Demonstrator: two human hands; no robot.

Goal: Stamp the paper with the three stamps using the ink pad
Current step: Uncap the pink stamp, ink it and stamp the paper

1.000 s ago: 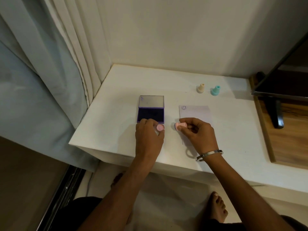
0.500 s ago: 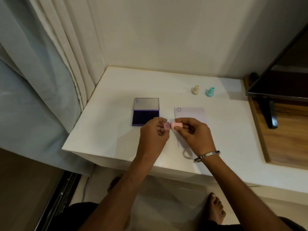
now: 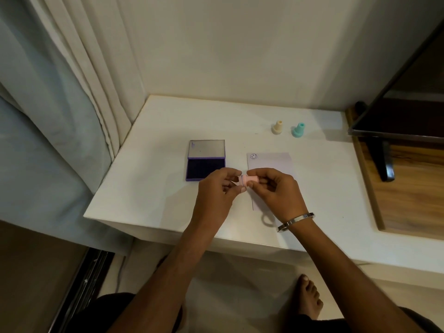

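I see the white tabletop [image 3: 149,188] filling the middle of the frame, with the open ink pad [image 3: 206,160] left of centre and the paper [image 3: 276,162] just right of it — a smiley mark sits in the paper's upper left corner. My left hand [image 3: 216,195] and right hand [image 3: 276,191] meet at centre frame, both sets of fingers closed on the pink stamp [image 3: 249,179], held sideways above the tabletop. The cream stamp [image 3: 278,127] and teal stamp [image 3: 298,130] stand upright side by side, upper right — well apart from my hands.
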